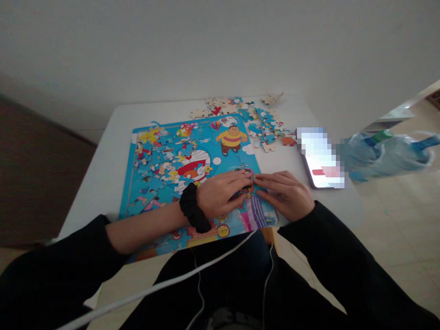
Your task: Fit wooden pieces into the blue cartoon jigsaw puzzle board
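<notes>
A blue cartoon jigsaw puzzle [213,137] lies on the table in its tray, with many pieces fitted. Over its right part, my left hand [222,192] reaches across with its fingers together and thumb drawn in, a black scrunchie [194,208] around the wrist. Facing it from the right, my right hand [287,195] has its fingers close together and its thumb below. The fingertips of both hands meet at a small colourful puzzle piece [253,176], which they mostly cover. Whether that piece sits flush in the puzzle is hidden.
Loose puzzle pieces [263,121] are heaped behind the tray, some face down. A phone [321,160] with a lit screen lies at the table's right edge. Plastic-wrapped bottles [388,153] stand beyond it. A white cable [192,273] crosses in front of my lap.
</notes>
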The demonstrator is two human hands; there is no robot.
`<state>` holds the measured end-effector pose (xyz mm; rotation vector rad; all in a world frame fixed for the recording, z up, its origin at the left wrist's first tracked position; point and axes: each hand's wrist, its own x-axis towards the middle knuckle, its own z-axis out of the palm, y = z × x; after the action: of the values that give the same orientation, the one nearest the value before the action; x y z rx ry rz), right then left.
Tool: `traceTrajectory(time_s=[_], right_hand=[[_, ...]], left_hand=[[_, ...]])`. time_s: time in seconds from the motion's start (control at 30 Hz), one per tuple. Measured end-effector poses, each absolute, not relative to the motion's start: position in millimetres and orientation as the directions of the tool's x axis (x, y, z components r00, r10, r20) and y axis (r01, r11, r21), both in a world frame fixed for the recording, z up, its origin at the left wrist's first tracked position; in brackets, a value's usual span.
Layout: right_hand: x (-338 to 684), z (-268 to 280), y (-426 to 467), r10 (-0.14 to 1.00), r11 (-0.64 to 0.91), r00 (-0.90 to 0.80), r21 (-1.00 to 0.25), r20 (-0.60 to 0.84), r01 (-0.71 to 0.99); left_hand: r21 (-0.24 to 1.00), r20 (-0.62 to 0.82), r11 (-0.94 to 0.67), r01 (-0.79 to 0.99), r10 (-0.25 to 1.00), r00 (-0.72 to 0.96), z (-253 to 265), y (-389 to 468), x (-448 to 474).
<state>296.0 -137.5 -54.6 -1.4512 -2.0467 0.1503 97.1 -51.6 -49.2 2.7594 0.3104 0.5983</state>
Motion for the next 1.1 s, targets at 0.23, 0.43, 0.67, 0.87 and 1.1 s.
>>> traceTrajectory(time_s=[0.23,0.43,0.67,0.87,1.1], right_hand=[[287,-48,-161,0.758,0.539,-0.351,-0.226,0.549,0.811],[278,-56,-190,0.77,0.507,-0.393,-0.108,0.503,0.855],[275,-61,-194,0.78,0.484,-0.354,-0.139,0.517,0.864],[273,-60,-192,0.779,0.469,-0.319,-0.164,0.54,0.868],[270,-60,-192,0.801,0.448,-0.287,-0.208,0.525,0.87]], left_hand=[[0.308,0.423,-0.946,0.104,0.234,0.875,-51,-52,99],[0.291,0.415,-0.948,0.126,0.244,0.876,-51,-53,98],[0.221,0.342,-0.965,0.143,0.214,0.915,-50,-56,97],[0.178,0.281,-0.979,0.097,0.146,0.948,-46,-54,95],[0.207,0.243,-0.975,0.085,0.135,0.961,-43,-52,93]])
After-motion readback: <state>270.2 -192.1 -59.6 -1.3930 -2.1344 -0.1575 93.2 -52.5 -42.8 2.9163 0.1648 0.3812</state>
